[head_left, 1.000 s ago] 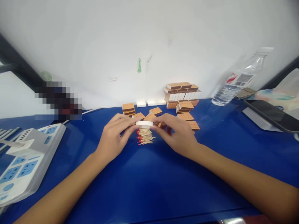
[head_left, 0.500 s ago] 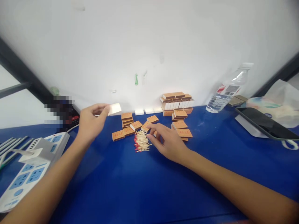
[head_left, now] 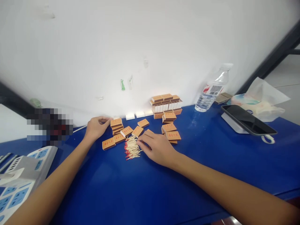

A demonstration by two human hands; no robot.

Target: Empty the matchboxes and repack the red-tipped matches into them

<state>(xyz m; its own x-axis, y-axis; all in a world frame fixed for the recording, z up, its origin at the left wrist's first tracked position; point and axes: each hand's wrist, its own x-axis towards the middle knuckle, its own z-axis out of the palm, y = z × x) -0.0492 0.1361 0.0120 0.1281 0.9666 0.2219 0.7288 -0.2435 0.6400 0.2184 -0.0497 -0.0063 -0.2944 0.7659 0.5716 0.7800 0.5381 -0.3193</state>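
Observation:
My left hand (head_left: 97,127) is at the back left, thumb and finger pinched beside a stack of orange matchboxes (head_left: 116,125). A white sliver shows at its fingertips, likely the small white tray it carried; most of it is hidden behind the stack. My right hand (head_left: 159,147) hovers low by a pile of red-tipped matches (head_left: 132,148), its thumb and fingers apart with nothing seen in them. Near it lie a loose matchbox (head_left: 137,131) and another matchbox (head_left: 127,131). Part of a box shows behind the right fingers.
White trays (head_left: 130,116) line the wall. A matchbox structure (head_left: 166,106) stands at the back, with more stacked boxes (head_left: 172,135) before it. A water bottle (head_left: 212,89), a phone (head_left: 248,118) and a tissue pack (head_left: 262,109) are rightward. A power strip (head_left: 44,165) lies left.
My left hand has lowered with the white tray to behind the left matchbox stack. My right hand stays by the matches. The view has turned slightly right.

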